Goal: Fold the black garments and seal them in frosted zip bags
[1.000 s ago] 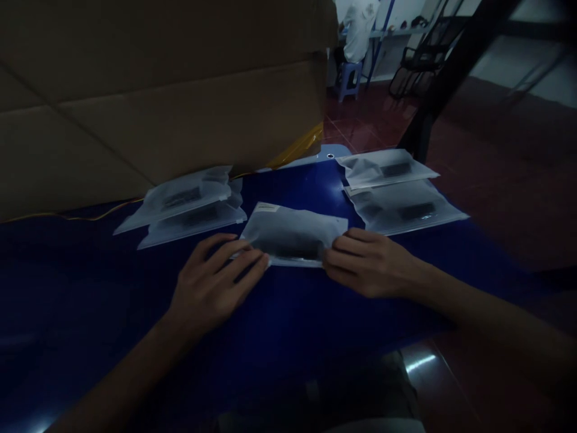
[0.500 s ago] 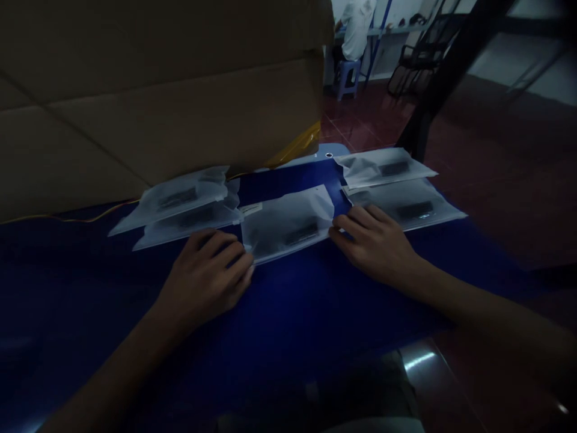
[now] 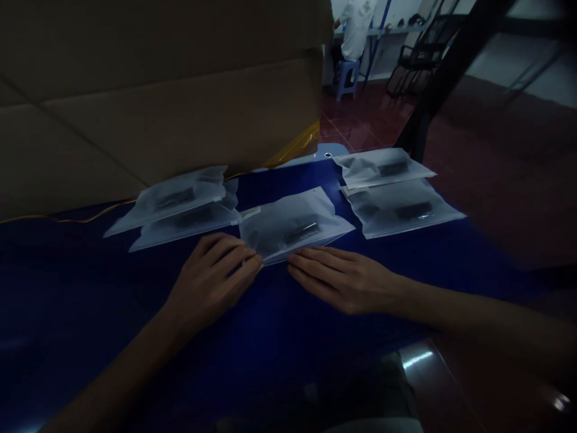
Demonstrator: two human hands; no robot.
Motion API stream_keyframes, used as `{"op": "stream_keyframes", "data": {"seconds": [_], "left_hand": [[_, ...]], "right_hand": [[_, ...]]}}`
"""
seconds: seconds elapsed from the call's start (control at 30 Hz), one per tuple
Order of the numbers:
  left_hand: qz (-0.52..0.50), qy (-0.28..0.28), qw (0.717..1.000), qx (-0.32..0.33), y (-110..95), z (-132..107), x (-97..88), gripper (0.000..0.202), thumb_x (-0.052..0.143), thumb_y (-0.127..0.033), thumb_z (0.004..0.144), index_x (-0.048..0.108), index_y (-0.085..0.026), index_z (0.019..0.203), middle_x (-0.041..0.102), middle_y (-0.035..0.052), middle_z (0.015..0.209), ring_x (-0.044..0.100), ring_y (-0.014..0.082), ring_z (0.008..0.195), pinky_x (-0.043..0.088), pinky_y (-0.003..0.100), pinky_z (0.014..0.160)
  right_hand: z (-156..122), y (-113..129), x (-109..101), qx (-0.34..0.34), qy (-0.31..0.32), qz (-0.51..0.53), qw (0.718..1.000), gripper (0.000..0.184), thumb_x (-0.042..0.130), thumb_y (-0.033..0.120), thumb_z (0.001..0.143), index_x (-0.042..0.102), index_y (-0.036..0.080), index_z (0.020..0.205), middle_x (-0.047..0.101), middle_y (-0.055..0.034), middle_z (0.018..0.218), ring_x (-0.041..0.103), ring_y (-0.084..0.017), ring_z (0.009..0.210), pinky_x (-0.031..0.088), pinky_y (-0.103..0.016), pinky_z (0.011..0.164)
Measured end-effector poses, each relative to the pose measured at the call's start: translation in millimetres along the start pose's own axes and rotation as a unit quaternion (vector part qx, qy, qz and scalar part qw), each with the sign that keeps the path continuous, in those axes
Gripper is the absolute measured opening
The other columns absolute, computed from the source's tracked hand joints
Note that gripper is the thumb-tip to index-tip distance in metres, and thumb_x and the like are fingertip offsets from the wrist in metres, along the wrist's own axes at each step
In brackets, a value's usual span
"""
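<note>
A frosted plastic zip bag (image 3: 288,222) lies in the middle of the blue tabletop, a dark object showing through it and a small label at its far left. My left hand (image 3: 220,267) is closed on the bag's near left corner, with fingers and thumb pinched. Along the same near edge, further right, my right hand (image 3: 340,276) also pinches the bag between thumb and fingers. The bag's near right corner sticks out beyond the right fingers. What lies right under the fingertips is hidden.
Two similar bags overlap at left (image 3: 175,207), and two more at right (image 3: 406,207). A large cardboard box (image 3: 202,114) with yellow tape (image 3: 295,146) stands behind the table. Further back, a person (image 3: 356,30) sits on a blue stool (image 3: 346,79), near a black chair (image 3: 417,57).
My right hand has slid left along the near edge from the bag's right corner, toward my left hand. That corner now shows uncovered. My left hand has shifted slightly right.
</note>
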State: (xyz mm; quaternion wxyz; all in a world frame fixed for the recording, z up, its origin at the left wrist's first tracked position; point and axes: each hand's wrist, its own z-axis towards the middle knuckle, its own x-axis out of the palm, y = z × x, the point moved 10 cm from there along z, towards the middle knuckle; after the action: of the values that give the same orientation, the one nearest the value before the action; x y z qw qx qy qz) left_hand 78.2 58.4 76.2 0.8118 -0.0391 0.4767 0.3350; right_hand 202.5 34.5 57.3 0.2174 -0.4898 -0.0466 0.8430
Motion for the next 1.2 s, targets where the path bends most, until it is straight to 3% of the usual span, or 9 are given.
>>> {"op": "stream_keyframes", "data": {"seconds": [0.07,0.17,0.3,0.4,0.57,0.7,0.83,1.0,1.2], "left_hand": [[-0.01,-0.052,0.999,0.008,-2.5,-0.6,-12.2,0.017,0.074,-0.007,0.091,0.067,-0.018,0.101,0.077,0.0022,0.092,0.071,0.0208,0.089,0.057,0.04,0.083],[-0.024,-0.085,0.996,-0.005,-0.8,-1.7,-23.2,0.02,0.077,-0.006,0.088,0.068,-0.019,0.1,0.077,0.0001,0.089,0.072,0.0184,0.083,0.06,0.039,0.083],[-0.048,-0.074,0.995,-0.048,1.0,0.7,-23.6,0.016,0.074,-0.009,0.091,0.068,-0.023,0.096,0.076,-0.0038,0.086,0.072,0.0159,0.079,0.062,0.038,0.083],[-0.079,-0.075,0.994,-0.015,-14.6,4.2,-21.2,0.013,0.076,-0.009,0.09,0.068,-0.019,0.092,0.075,-0.0024,0.084,0.071,0.0142,0.078,0.061,0.036,0.085],[-0.099,-0.055,0.994,0.007,-33.1,7.4,-12.5,0.014,0.074,-0.005,0.091,0.068,-0.017,0.096,0.075,0.0001,0.089,0.072,0.0159,0.086,0.059,0.038,0.092],[-0.071,0.025,0.996,-0.039,-26.9,6.7,7.0,0.031,0.063,-0.008,0.097,0.064,-0.015,0.127,0.072,0.0139,0.123,0.07,0.0277,0.116,0.059,0.048,0.101],[-0.108,0.118,0.986,-0.057,-17.3,-4.3,32.7,0.051,0.047,-0.027,0.108,0.041,-0.01,0.156,0.055,0.0221,0.152,0.056,0.0332,0.14,0.055,0.052,0.109],[-0.157,0.186,0.968,-0.058,-6.2,-22.1,52.9,0.069,0.024,-0.059,0.111,0.038,-0.013,0.161,0.05,0.0204,0.159,0.05,0.0332,0.147,0.043,0.058,0.121],[-0.097,0.212,0.967,-0.101,8.9,-27.2,64.0,0.07,0.029,-0.059,0.11,0.043,-0.009,0.158,0.042,0.0214,0.164,0.041,0.0357,0.153,0.042,0.057,0.122]], "right_hand": [[-0.2,-3.1,4.5,0.023,0.015,0.003,1.0,0.031,0.052,0.008,0.104,0.065,0.001,0.132,0.072,-0.0191,0.133,0.068,-0.025,0.126,0.059,-0.039,0.107],[-0.2,-7.9,3.9,0.055,0.015,0.007,0.998,0.034,0.051,0.006,0.104,0.061,0.001,0.136,0.073,-0.0191,0.13,0.072,-0.026,0.119,0.064,-0.038,0.097],[1.9,-9.9,-2.0,0.082,0.008,-0.029,0.996,0.039,0.053,0.002,0.101,0.057,0.0,0.139,0.072,-0.0207,0.131,0.075,-0.025,0.11,0.066,-0.032,0.088],[1.0,-12.6,5.4,0.111,0.041,-0.066,0.991,0.042,0.045,-0.001,0.101,0.055,-0.001,0.141,0.071,-0.0227,0.131,0.076,-0.023,0.108,0.066,-0.03,0.084],[-3.8,-11.0,27.8,0.101,0.111,-0.123,0.981,0.035,0.046,-0.005,0.096,0.07,0.003,0.121,0.078,-0.0198,0.109,0.077,-0.023,0.085,0.065,-0.031,0.064],[0.2,-9.3,11.4,0.085,0.034,-0.129,0.987,0.024,0.053,0.0,0.097,0.074,0.008,0.105,0.08,-0.0119,0.098,0.075,-0.019,0.08,0.063,-0.026,0.061],[1.7,-2.4,-12.6,0.048,-0.074,-0.09,0.992,0.02,0.055,0.009,0.101,0.075,0.01,0.1,0.078,-0.005,0.088,0.072,-0.014,0.078,0.062,-0.024,0.066],[-0.9,7.3,-21.6,-0.017,-0.123,0.021,0.992,0.031,0.048,0.015,0.102,0.075,0.014,0.088,0.074,-0.0029,0.08,0.064,-0.012,0.068,0.055,-0.023,0.057],[1.2,26.6,-36.3,-0.097,-0.165,0.113,0.975,0.019,0.068,0.013,0.09,0.076,0.019,0.074,0.073,0.0011,0.074,0.052,-0.008,0.059,0.037,-0.022,0.046]]}}
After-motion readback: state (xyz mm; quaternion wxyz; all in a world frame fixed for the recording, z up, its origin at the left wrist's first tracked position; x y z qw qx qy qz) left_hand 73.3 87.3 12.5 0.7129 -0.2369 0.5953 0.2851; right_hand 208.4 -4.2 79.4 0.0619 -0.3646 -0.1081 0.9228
